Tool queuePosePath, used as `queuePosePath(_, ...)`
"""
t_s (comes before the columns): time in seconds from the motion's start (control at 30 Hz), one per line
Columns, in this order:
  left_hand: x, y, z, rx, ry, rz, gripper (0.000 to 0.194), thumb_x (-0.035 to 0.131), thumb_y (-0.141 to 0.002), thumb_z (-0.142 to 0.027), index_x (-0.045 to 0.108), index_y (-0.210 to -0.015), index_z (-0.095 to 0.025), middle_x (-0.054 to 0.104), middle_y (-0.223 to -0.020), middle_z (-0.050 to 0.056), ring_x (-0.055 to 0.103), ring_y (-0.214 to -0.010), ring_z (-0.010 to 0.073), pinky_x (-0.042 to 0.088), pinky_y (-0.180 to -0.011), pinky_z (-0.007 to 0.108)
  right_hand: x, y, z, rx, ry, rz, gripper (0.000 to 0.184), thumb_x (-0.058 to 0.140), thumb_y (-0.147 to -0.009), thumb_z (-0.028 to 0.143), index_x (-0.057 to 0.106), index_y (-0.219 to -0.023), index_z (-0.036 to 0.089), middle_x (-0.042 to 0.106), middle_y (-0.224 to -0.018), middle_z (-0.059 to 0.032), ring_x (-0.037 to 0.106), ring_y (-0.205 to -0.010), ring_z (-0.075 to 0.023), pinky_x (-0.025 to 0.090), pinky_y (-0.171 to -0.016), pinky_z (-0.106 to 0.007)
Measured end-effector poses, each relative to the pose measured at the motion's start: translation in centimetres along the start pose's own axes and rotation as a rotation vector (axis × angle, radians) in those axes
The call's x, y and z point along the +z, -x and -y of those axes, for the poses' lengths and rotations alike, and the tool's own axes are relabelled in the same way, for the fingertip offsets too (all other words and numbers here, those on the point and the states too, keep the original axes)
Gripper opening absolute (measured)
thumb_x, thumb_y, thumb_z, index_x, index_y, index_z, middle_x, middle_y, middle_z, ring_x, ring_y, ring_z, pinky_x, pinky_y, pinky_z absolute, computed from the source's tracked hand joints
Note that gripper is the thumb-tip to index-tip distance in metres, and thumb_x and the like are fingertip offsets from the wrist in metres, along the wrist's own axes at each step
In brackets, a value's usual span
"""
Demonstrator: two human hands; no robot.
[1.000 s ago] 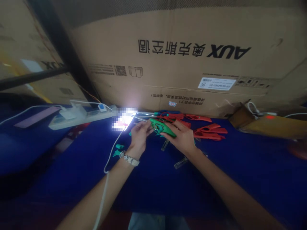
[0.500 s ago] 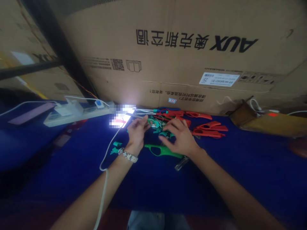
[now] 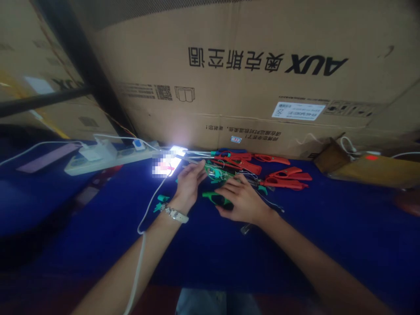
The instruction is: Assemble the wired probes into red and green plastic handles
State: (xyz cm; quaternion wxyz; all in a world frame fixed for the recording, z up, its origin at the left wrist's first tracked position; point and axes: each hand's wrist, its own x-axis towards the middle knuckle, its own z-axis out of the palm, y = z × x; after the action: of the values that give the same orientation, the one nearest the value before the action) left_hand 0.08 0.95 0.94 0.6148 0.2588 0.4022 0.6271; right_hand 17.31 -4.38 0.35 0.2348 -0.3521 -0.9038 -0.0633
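My left hand (image 3: 189,186) is closed, thumb and fingers pinching an opened long-nosed lighter (image 3: 212,171) with green parts and thin wires. Its metal rod points left. Just to the right, my right hand (image 3: 244,201) has its fingers curled over a green lighter shell (image 3: 210,195) on the blue cloth, thumb on the near side; the palm hides much of the shell. A clear fuel tank (image 3: 245,229) lies partly under the right wrist. Small teal pieces (image 3: 161,203) rest by the left wrist.
Red lighter shells (image 3: 285,177) and several metal rods (image 3: 200,154) lie behind the hands. A bright phone screen (image 3: 172,161) sits at left, its white cable (image 3: 142,245) crossing my left forearm. A power strip (image 3: 88,162) and large cardboard box (image 3: 229,96) stand behind; a wooden box (image 3: 367,168) at right.
My right hand has come down and nearer, from above the small parts onto the green shell. Loose wires now show behind it. The left hand keeps its pinch in nearly the same place.
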Motion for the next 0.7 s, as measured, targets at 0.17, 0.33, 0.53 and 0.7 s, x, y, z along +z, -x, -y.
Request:
queuePosePath(0.17, 0.2, 0.1, -0.1, -0.099, 0.081, 0.027, 0.035, 0.092, -0.057, -0.019, 0.057, -0.062, -0.017, 0.066, -0.067, -0.004, 0.063, -0.067, 0.0093, 0.052, -0.075, 0.024, -0.1, 0.1, -0.7, 0.002, -0.010, -0.198, 0.031, 0.062, -0.088, 0.032, 0.070, -0.116, 0.022, 0.077, -0.100, -0.0065, 0.066, -0.094, -0.0242, 0.046, -0.092, -0.044)
queuePosePath(0.33, 0.5, 0.4, -0.2, -0.145, 0.074, 0.093, 0.030, 0.088, -0.063, -0.018, 0.059, -0.060, -0.017, 0.069, -0.071, -0.002, 0.065, -0.070, 0.0099, 0.052, -0.076, 0.025, 0.1, -0.7, -1.3, 0.180, 0.012, -0.305, 0.035, 0.062, -0.089, 0.029, 0.068, -0.123, 0.023, 0.074, -0.106, -0.0087, 0.064, -0.099, -0.0262, 0.050, -0.094, -0.047)
queuePosePath(0.53, 0.7, 0.6, -0.2, -0.197, 0.112, 0.128, 0.021, 0.086, -0.065, -0.015, 0.065, -0.065, -0.016, 0.072, -0.076, -0.001, 0.067, -0.072, 0.0104, 0.054, -0.076, 0.024, 0.8, -0.8, -1.6, 0.178, 0.039, -0.325, 0.033, 0.059, -0.094, 0.030, 0.068, -0.125, 0.021, 0.068, -0.109, -0.0118, 0.064, -0.099, -0.0257, 0.050, -0.096, -0.049)
queuePosePath(0.7, 0.7, 0.7, -0.2, -0.245, 0.144, 0.166, 0.018, 0.085, -0.068, -0.011, 0.068, -0.072, -0.014, 0.074, -0.079, 0.001, 0.069, -0.072, 0.0103, 0.057, -0.075, 0.022, 0.7, -0.7, -1.4, 0.211, 0.184, -0.259, 0.038, 0.056, -0.099, 0.038, 0.066, -0.131, 0.021, 0.069, -0.114, -0.0124, 0.060, -0.105, -0.0288, 0.051, -0.091, -0.048)
